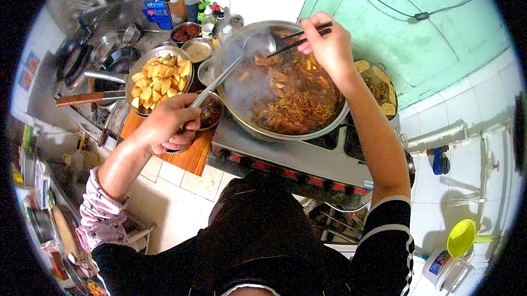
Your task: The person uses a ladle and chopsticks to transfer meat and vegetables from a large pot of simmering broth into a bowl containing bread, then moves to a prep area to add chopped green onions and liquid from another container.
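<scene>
My left hand (pixel 173 125) grips the handle of a long metal ladle (pixel 222 77), whose bowl lies over the far part of a large steaming pan (pixel 345 118). Brown stew with chunks and shreds fills the pan. My right hand (pixel 327 47) holds dark chopsticks (pixel 294 44), their tips at a brown chunk (pixel 267 60) near the ladle's bowl. Whether the tips grip the chunk I cannot tell. Left of the pan, a metal strainer (pixel 191 80) holds cut potato pieces (pixel 158 80). Between strainer and pan is a bowl of dark food (pixel 211 111), partly behind my left hand.
The pan sits on a gas stove (pixel 263 148) with red-marked controls. Behind it at left stand squeeze bottles (pixel 177 8) and a bowl of red paste (pixel 185 32). A second pan (pixel 376 90) with flat yellow pieces is at right. A wooden board (pixel 191 156) lies below the strainer.
</scene>
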Demonstrator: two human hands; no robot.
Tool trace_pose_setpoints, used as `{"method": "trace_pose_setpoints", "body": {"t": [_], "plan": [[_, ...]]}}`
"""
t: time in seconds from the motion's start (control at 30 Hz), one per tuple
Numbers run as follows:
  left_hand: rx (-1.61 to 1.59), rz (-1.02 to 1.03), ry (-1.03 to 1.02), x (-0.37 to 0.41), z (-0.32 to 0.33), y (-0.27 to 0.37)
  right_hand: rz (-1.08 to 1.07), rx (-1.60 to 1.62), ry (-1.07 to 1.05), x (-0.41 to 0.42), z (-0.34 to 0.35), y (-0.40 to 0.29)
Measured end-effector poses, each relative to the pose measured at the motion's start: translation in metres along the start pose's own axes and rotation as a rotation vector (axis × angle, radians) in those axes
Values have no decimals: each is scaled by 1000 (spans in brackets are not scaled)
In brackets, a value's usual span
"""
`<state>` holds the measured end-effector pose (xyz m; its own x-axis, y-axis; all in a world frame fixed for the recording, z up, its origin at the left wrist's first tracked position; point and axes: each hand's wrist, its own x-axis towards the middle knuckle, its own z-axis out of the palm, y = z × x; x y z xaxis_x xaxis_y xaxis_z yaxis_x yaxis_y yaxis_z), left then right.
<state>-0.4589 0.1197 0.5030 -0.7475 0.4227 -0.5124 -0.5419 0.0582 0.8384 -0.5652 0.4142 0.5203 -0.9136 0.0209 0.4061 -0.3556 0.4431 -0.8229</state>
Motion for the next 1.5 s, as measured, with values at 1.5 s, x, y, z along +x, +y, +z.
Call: {"method": "trace_pose_setpoints", "body": {"t": [1.5], "plan": [[1158, 587, 407, 1, 17, -7, 342, 384, 663, -60, -305, 151]]}}
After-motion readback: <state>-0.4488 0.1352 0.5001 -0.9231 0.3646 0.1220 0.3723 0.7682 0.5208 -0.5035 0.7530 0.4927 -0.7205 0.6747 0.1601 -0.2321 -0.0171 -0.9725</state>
